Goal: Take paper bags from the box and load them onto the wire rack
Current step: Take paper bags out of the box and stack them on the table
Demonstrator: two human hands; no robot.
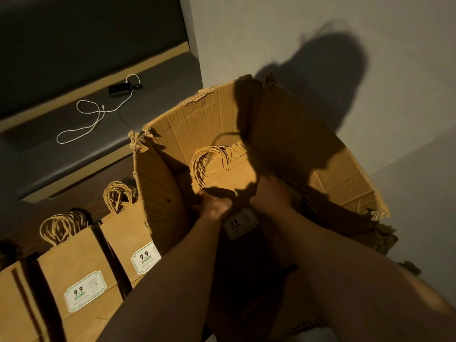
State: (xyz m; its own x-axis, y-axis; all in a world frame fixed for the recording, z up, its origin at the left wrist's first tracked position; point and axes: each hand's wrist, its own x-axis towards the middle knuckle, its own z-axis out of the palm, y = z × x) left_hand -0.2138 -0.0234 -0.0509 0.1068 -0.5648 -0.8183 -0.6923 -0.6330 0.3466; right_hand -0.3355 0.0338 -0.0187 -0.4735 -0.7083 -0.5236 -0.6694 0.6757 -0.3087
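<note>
Bags (222,174) upright, handles (207,160) uppermost

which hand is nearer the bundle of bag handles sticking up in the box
Left. The left hand sits just below the bundle of bag handles, close to its base. The right hand is farther off to the right, deeper in shadow.

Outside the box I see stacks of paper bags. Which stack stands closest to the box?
The rightmost stack, whose edge meets the cardboard box; the next stack stands further left.

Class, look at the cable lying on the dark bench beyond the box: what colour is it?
White. The cable shows clearly in the head view, looping from a small black device.
</note>
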